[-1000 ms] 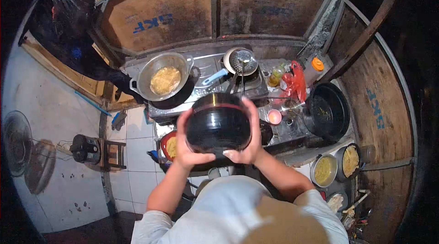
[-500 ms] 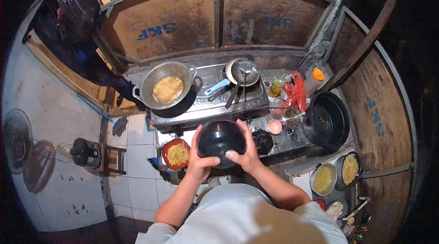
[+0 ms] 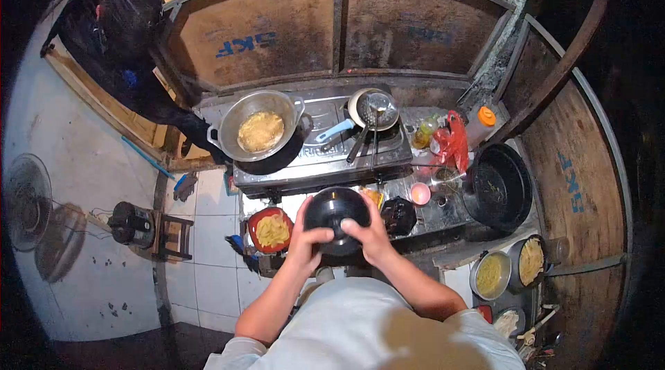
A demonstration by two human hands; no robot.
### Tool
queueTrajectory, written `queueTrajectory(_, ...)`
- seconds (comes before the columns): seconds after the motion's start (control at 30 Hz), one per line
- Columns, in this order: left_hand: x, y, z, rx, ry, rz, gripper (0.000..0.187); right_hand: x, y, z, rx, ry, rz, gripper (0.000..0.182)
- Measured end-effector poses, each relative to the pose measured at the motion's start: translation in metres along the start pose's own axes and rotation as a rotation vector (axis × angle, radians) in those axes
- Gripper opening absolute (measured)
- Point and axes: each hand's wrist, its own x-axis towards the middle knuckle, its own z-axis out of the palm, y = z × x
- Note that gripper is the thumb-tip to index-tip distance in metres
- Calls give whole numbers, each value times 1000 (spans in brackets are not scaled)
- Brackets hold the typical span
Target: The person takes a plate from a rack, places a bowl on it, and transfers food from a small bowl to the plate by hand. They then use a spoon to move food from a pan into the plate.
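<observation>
evenly, the left hand [image 3: 305, 237] and right hand [image 3: 370, 235] clasp a glossy black bowl [image 3: 337, 206] between them, a red dish [image 3: 259, 215] just left of the left hand.

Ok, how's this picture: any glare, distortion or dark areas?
Head view: wide-angle distortion bows the wooden back panels; head view: corners fall to black; head view: highlights glint on the black bowl and stove; head view: a brownish, shadow-like patch covers part of the pale shirt.
</observation>
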Motion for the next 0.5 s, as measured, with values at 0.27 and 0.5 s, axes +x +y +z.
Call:
queueTrajectory(0.27,-12,50,27,276,-299,476,121,2,-77,31,-180,-253,-512,111)
queueTrajectory(0.5,9,4,-2,11,17,-58,103,6,0,2,67,33,91,92)
